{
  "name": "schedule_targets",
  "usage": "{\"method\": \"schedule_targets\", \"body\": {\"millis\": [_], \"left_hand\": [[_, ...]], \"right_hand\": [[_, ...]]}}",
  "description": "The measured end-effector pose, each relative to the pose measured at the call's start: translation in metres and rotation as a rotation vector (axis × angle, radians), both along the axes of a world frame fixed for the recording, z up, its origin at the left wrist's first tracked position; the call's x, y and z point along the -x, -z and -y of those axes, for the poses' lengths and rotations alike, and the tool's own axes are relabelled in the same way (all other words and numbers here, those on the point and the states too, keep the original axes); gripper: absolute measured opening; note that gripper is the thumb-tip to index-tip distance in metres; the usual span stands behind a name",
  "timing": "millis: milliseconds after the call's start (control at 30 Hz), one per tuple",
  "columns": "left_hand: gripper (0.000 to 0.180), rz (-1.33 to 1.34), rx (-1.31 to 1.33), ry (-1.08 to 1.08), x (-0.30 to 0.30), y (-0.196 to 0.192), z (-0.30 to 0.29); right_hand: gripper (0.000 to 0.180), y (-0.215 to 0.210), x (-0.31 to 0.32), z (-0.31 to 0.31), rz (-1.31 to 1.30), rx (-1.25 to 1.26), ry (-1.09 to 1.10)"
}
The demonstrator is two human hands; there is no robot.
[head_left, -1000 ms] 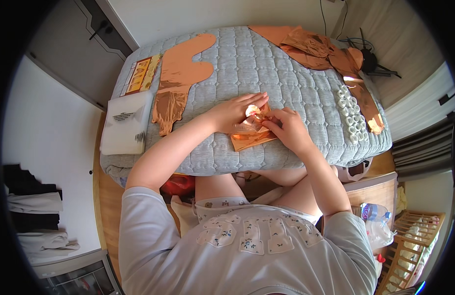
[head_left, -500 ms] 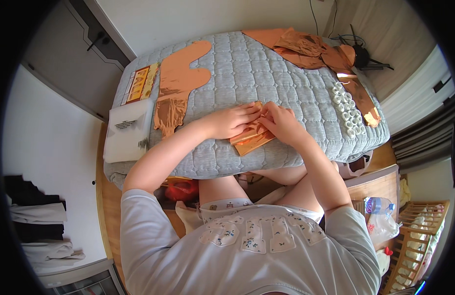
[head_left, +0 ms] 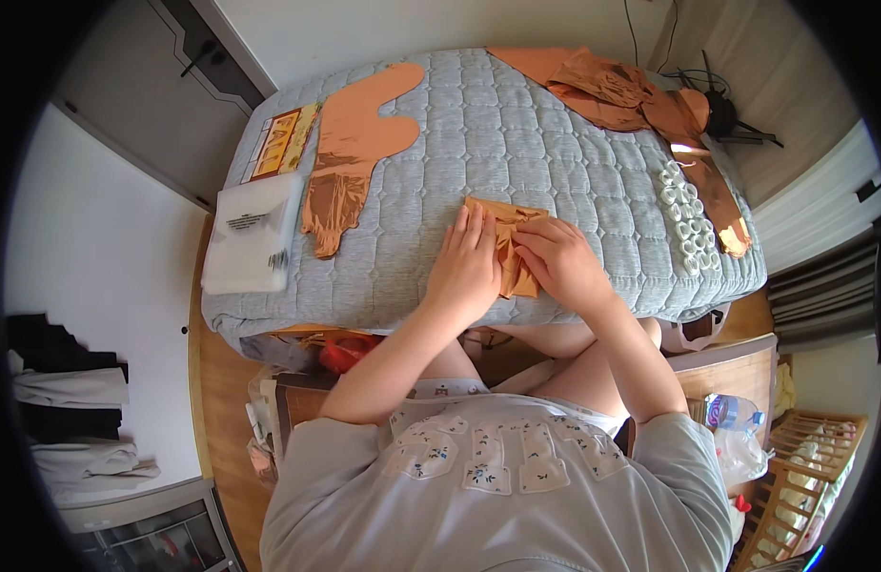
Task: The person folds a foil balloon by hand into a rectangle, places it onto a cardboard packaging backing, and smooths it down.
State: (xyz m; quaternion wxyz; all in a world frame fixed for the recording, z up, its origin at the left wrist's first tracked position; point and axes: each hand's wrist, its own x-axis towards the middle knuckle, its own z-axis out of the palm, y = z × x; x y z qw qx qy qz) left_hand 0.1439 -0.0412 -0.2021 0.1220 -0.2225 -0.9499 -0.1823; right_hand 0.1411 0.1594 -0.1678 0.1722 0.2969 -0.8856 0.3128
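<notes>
Hands press a folded tan stocking [head_left: 509, 250] onto the quilted bed [head_left: 516, 133]: left hand [head_left: 466, 270] flat, right hand [head_left: 561, 262] pinching it.

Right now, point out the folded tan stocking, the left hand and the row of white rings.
folded tan stocking [head_left: 505, 214], head view, upper folded edge.
left hand [head_left: 465, 269], head view, back of hand.
row of white rings [head_left: 686, 221], head view, middle ring.

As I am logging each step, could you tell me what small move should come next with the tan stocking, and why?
Probably press the fold flat: the left hand lies flat beside the tan stocking, the right hand pinches its bunched middle on the quilted grey cover.
</notes>
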Motion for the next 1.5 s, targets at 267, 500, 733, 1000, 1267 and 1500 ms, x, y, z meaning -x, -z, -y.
{"method": "schedule_targets", "body": {"millis": [267,500,733,1000,1267,1500], "left_hand": [[0.059,0.050,0.060,-0.035,-0.006,-0.006,-0.009],[0.058,0.290,0.155,0.034,0.008,-0.065,0.000],[0.057,0.026,0.189,0.599,0.067,-0.033,0.028],[0.058,0.013,0.151,0.639,0.070,-0.018,0.032],[0.058,-0.028,0.135,0.542,0.057,-0.013,0.036],[0.059,-0.034,0.148,0.512,0.055,-0.012,0.034]], "right_hand": [[0.018,0.006,0.008,-0.008,-0.058,-0.123,-0.052],[0.017,-0.011,0.012,-0.010,0.056,-0.265,-0.079],[0.027,-0.017,0.017,-0.009,0.135,-0.293,-0.117],[0.054,-0.025,0.003,-0.010,0.113,-0.216,-0.160],[0.034,-0.012,-0.008,-0.020,0.036,-0.025,-0.277],[0.016,-0.005,-0.007,-0.009,-0.006,-0.008,-0.378]]}}
